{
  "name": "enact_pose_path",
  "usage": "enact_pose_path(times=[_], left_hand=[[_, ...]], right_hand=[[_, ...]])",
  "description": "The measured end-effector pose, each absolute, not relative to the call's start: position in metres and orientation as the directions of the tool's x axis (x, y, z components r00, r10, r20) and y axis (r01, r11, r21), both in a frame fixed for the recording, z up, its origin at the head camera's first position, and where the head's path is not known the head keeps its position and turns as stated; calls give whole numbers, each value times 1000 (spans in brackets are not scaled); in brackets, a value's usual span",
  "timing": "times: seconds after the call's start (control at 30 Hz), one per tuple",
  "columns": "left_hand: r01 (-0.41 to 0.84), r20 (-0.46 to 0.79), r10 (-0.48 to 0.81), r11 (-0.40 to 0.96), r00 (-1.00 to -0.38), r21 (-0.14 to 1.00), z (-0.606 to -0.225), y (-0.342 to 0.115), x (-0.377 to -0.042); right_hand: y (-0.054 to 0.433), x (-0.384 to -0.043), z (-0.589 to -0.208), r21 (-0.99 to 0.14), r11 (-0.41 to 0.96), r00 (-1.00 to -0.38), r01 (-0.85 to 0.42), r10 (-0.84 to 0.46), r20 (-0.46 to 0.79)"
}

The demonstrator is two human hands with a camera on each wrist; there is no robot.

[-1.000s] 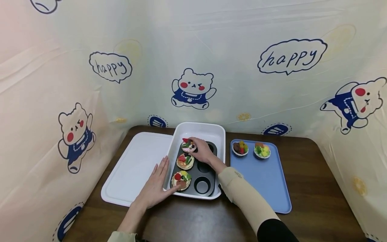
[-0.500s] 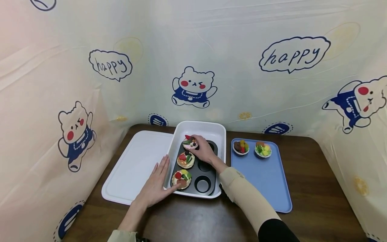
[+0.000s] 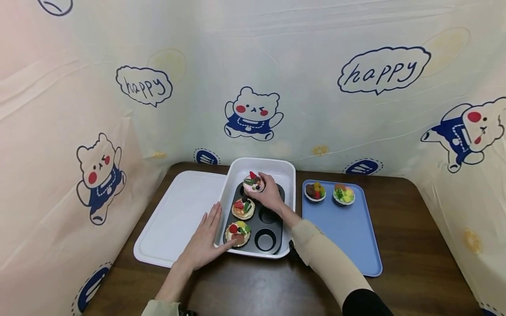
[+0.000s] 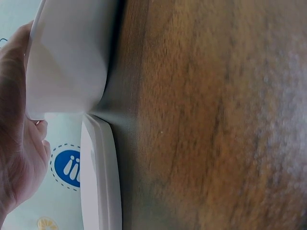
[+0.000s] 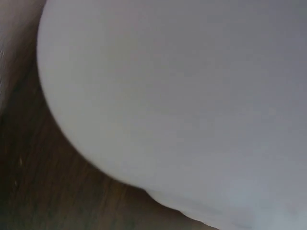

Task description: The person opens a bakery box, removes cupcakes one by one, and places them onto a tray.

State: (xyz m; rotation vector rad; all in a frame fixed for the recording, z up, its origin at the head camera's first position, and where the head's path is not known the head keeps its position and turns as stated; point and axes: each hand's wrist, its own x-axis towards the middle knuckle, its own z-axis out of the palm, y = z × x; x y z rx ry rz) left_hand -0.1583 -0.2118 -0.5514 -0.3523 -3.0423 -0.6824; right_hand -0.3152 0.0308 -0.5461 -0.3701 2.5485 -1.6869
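My right hand (image 3: pixel 269 193) pinches a pink toy tart (image 3: pixel 254 184) with a strawberry and green slices on top, held over the far left of a dark muffin tin (image 3: pixel 254 226). Two more fruit-topped tarts sit in the tin's left column: a middle tart (image 3: pixel 243 209) and a front tart (image 3: pixel 237 232). The tin lies inside a deep white tray (image 3: pixel 262 167). With straight fingers, my left hand (image 3: pixel 203 237) rests on that tray's front left corner, its thumb reaching along the front rim. The left wrist view shows this hand (image 4: pixel 19 134) against the tray's outer wall (image 4: pixel 67 62).
A flat white board (image 3: pixel 178 215) lies to the left, next to the deep tray. On the right, a blue tray (image 3: pixel 340 237) carries two small food cups, a brown-topped cup (image 3: pixel 314 192) and a green-and-yellow cup (image 3: pixel 343 195). A printed curtain (image 3: pixel 308 109) hangs behind the dark wooden table (image 3: pixel 407 245).
My right hand has lifted the pink tart slightly and shifted it up and to the right, away from its far left spot. The left hand has stayed in place.
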Motion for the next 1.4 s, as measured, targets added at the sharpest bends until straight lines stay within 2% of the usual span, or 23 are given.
enact_pose_path(times=[0.3,0.6,0.83,1.03,1.23,1.4], left_hand=[[219,50,219,877,-974,428,-550,-212,-157],[212,50,211,882,-976,421,-548,-212,-157],[213,52,212,877,-976,430,-550,-211,-158],[205,44,206,879,-978,431,-550,-211,-157],[208,51,206,879,-977,430,-550,-211,-157],[206,52,203,879,-978,430,-551,-212,-156]], right_hand=[[40,-313,-545,-924,340,-966,-174,-242,93],[42,-313,-544,-942,333,-979,-48,-202,-21],[47,-310,-545,-940,327,-971,-97,-239,18],[51,-310,-539,-975,198,-969,-102,-243,52],[61,-311,-536,-995,104,-983,-13,-186,-7],[73,-309,-526,-998,60,-977,6,-210,-18]])
